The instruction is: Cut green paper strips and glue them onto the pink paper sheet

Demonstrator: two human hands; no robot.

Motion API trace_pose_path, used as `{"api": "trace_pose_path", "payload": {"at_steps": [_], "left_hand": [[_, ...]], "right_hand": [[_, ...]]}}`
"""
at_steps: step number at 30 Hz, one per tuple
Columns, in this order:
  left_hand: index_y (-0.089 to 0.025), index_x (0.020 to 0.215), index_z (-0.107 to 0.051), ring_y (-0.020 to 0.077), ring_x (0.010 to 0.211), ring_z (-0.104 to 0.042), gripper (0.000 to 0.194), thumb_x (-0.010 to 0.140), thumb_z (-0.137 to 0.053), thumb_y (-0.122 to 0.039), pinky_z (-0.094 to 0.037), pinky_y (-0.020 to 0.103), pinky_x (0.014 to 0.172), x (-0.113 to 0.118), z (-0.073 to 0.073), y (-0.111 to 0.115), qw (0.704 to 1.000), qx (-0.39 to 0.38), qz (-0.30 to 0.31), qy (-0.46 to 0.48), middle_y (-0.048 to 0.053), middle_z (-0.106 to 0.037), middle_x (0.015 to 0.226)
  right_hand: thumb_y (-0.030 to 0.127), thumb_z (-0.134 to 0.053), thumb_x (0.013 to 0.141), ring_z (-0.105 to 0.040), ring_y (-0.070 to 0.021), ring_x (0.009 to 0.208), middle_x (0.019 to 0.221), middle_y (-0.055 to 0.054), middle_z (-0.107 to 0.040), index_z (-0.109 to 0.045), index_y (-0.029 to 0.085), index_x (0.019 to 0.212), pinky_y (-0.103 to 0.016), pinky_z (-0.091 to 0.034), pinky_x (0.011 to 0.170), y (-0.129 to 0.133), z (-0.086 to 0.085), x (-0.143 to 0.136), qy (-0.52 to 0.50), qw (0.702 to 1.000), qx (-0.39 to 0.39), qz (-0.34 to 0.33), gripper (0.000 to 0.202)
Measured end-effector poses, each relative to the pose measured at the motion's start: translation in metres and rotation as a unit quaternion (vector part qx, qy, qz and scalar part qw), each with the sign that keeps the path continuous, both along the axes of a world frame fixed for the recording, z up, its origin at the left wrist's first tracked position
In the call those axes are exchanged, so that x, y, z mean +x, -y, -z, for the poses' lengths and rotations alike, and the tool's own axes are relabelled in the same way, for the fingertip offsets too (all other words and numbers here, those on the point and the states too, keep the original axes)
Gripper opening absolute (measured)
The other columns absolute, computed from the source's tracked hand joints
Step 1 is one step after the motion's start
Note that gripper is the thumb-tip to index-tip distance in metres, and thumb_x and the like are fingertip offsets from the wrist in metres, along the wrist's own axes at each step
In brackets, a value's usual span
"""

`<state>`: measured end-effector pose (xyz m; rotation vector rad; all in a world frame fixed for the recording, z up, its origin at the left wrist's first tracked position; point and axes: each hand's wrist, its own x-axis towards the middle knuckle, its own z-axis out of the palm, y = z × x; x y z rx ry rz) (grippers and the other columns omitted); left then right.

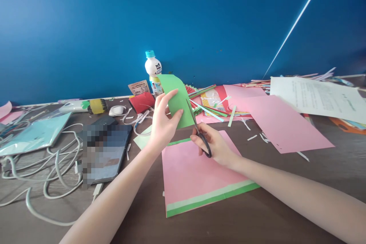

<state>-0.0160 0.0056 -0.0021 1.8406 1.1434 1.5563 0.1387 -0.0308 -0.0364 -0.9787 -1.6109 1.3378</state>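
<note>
My left hand [163, 119] pinches a piece of green paper [177, 97] between thumb and fingers and holds it upright, its top curling over. Black-handled scissors [204, 145] are in my right hand [215, 144], fingers through the handles. The blades point up and left along the right edge of the green paper; whether they are cutting into it I cannot tell. Under both hands lies a stack of pink paper [197, 175], with light green and green sheets showing along its near edge.
To the left are a phone [114, 160], tangled white cables [54, 175] and a blue plastic-wrapped packet [34, 133]. A bottle [153, 66] and a red cylindrical object [142, 101] stand behind. Pink sheets [288, 122], a printed page [317, 97] and paper scraps [232, 116] lie right.
</note>
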Motion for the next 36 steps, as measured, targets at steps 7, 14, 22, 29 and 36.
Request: {"api": "trace_pose_path", "payload": {"at_steps": [7,14,22,29,36], "left_hand": [[-0.029,0.117,-0.052,0.0197,0.104,-0.053,0.046,0.074,-0.056,-0.013,-0.053,0.026,0.074,0.0013,-0.0012,0.0008,1.000,-0.008,-0.005,-0.004,0.004,-0.043,0.116],[-0.028,0.117,-0.051,0.0185,0.102,-0.054,0.046,0.074,-0.057,-0.013,-0.053,0.025,0.074,0.0023,-0.0004,0.0012,1.000,-0.014,-0.001,0.007,0.004,-0.043,0.115],[-0.029,0.117,-0.051,0.0182,0.101,-0.054,0.047,0.074,-0.057,-0.013,-0.052,0.026,0.074,0.0027,-0.0005,0.0013,1.000,-0.022,0.000,0.010,0.004,-0.042,0.115],[-0.030,0.119,-0.049,0.0158,0.096,-0.056,0.047,0.076,-0.055,-0.014,-0.052,0.024,0.071,0.0048,0.0034,0.0030,0.999,-0.032,0.012,-0.008,0.004,-0.040,0.120],[-0.029,0.119,-0.047,0.0130,0.089,-0.057,0.047,0.076,-0.054,-0.013,-0.052,0.023,0.068,0.0064,0.0080,0.0037,0.999,-0.029,0.012,-0.036,0.004,-0.041,0.119]], "right_hand": [[0.042,-0.055,0.078,-0.045,-0.0047,0.044,0.064,0.007,-0.042,-0.043,0.020,0.077,-0.020,-0.042,0.043,0.0007,0.0029,-0.0005,0.008,1.000,0.002,0.011,0.025],[0.042,-0.054,0.079,-0.048,-0.0049,0.043,0.067,0.007,-0.043,-0.044,0.020,0.079,-0.020,-0.042,0.043,-0.0004,0.0039,-0.0010,0.013,1.000,0.007,0.014,0.024],[0.043,-0.054,0.078,-0.048,-0.0052,0.043,0.067,0.007,-0.043,-0.044,0.020,0.079,-0.021,-0.042,0.043,-0.0003,0.0034,-0.0008,0.019,1.000,0.011,0.015,0.025],[0.036,-0.057,0.078,-0.049,-0.0055,0.043,0.067,0.007,-0.045,-0.043,0.021,0.076,-0.021,-0.042,0.043,-0.0012,0.0065,-0.0018,-0.012,1.000,0.012,0.017,0.021],[0.030,-0.057,0.078,-0.048,-0.0052,0.046,0.065,0.008,-0.044,-0.044,0.021,0.076,-0.020,-0.044,0.045,-0.0021,0.0028,-0.0017,-0.040,0.999,0.013,0.011,0.016]]}}
